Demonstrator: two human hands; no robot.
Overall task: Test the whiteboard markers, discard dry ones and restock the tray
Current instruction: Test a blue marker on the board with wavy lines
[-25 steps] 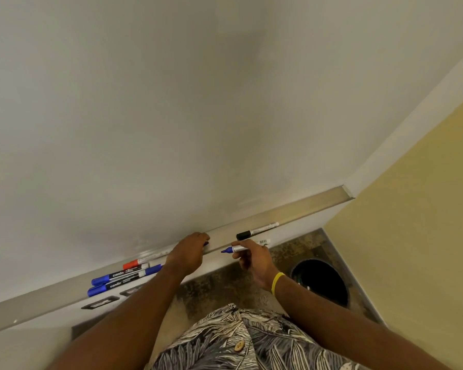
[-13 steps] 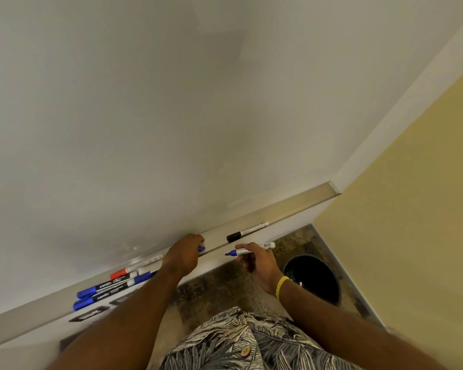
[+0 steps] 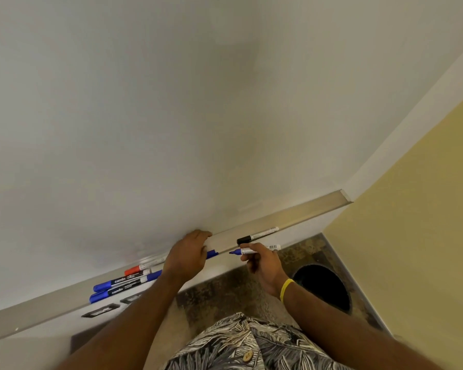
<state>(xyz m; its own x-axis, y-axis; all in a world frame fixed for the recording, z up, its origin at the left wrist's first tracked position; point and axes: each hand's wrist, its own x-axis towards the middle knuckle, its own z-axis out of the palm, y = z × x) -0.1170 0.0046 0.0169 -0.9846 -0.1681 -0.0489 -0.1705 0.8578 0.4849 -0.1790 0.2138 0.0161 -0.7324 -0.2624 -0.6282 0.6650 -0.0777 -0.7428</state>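
Note:
My right hand [image 3: 262, 265] pinches an uncapped blue marker [image 3: 255, 249], held level with its tip pointing left, just in front of the metal tray [image 3: 305, 217]. My left hand [image 3: 189, 252] rests on the tray's edge under the whiteboard [image 3: 171, 129], fingers curled over a blue cap [image 3: 211, 254] that sticks out on its right side. A black-capped marker [image 3: 257, 234] lies in the tray just behind the right hand. To the left lie a red-capped marker [image 3: 138, 268] and two blue markers [image 3: 123, 281].
A round black bin [image 3: 324, 284] stands on the floor below my right wrist, in the corner by a yellow wall [image 3: 425, 236]. Two wall sockets [image 3: 99, 312] sit under the tray at the left.
More of the blue cap now shows beside my left hand. My right hand keeps the uncapped marker at about the same spot, a small gap from the cap.

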